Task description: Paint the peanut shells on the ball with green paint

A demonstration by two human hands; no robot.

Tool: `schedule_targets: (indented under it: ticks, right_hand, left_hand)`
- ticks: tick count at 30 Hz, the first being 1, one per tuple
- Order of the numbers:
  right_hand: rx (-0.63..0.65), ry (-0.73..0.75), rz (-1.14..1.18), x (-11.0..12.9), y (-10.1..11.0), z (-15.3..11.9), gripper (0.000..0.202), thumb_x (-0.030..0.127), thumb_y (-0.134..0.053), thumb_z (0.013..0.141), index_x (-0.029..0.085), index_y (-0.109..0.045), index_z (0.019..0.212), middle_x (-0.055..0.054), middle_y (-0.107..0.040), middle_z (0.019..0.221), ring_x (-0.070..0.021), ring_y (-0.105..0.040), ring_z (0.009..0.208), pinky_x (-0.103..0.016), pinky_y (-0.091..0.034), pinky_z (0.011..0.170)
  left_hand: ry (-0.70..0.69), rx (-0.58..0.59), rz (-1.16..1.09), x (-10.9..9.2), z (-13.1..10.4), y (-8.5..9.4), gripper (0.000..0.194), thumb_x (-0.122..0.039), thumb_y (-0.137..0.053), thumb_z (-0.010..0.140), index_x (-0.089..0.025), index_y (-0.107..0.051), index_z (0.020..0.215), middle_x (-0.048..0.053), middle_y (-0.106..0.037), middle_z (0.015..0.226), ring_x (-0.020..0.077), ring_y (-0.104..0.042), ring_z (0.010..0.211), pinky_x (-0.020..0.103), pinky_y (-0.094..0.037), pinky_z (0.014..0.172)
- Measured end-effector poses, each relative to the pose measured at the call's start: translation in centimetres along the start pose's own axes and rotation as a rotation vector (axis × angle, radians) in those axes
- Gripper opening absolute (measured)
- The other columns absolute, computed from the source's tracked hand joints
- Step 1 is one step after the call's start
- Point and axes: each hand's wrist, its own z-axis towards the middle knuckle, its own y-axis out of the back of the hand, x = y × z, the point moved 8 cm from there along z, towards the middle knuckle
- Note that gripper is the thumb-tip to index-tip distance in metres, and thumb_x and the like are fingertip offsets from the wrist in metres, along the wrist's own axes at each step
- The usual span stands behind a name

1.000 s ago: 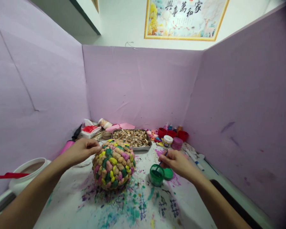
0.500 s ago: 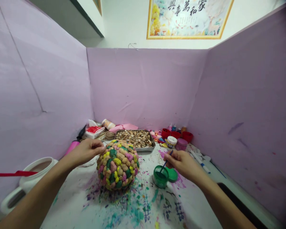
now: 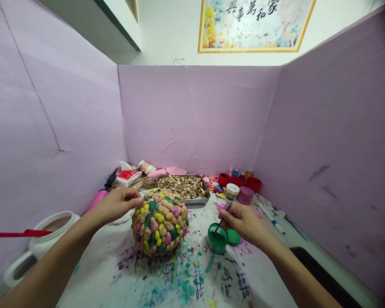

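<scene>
A round ball covered in peanut shells (image 3: 160, 222), some painted green, yellow and pink and others bare, stands on the paint-spattered white table. At its upper left side, my left hand (image 3: 123, 203) rests bent fingertips on the shells. Between the thumb and fingers of my right hand (image 3: 240, 220) is a thin paintbrush (image 3: 221, 220), tilted with its lower end inside a small jar of green paint (image 3: 217, 244). The jar's green lid (image 3: 234, 237) lies just behind it to the right. The bristles are hidden in the jar.
Behind the ball sits a metal tray of peanut shells (image 3: 197, 200). Paint pots, including a pink one (image 3: 245, 195), and red bowls (image 3: 254, 185) stand at back right. A white jug (image 3: 43, 246) is at left, a black object (image 3: 321, 273) at right. Purple panels (image 3: 199, 115) enclose the table.
My right hand has shifted slightly left and down, with the brush still in the jar. The left hand stays on the ball. The whole view has shifted very slightly.
</scene>
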Motion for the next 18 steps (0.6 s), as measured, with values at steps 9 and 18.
schedule_targets:
  ticks: [9, 18]
  right_hand:
    - [-0.052, -0.027, 0.109, -0.7, 2.2, 0.1, 0.037, 0.045, -0.051, 0.078, 0.018, -0.060, 0.054, -0.007, -0.070, 0.056, -0.0178, -0.063, 0.052, -0.026, -0.046, 0.050]
    - [-0.365, 0.050, 0.749, 1.5, 7.6, -3.3, 0.045, 0.060, -0.071, 0.063, 0.016, -0.068, 0.072, -0.007, -0.071, 0.060, -0.0194, -0.069, 0.056, -0.028, -0.058, 0.056]
  left_hand:
    - [0.001, -0.004, 0.002, -0.2, -0.1, 0.1, 0.037, -0.051, -0.048, 0.070, -0.017, -0.062, 0.066, 0.002, -0.061, 0.067, 0.0208, -0.055, 0.070, 0.027, -0.040, 0.063]
    - [-0.028, -0.027, 0.085, -0.6, -0.1, -0.2, 0.036, -0.047, -0.045, 0.075, -0.016, -0.063, 0.071, 0.003, -0.065, 0.072, 0.0218, -0.059, 0.074, 0.027, -0.041, 0.064]
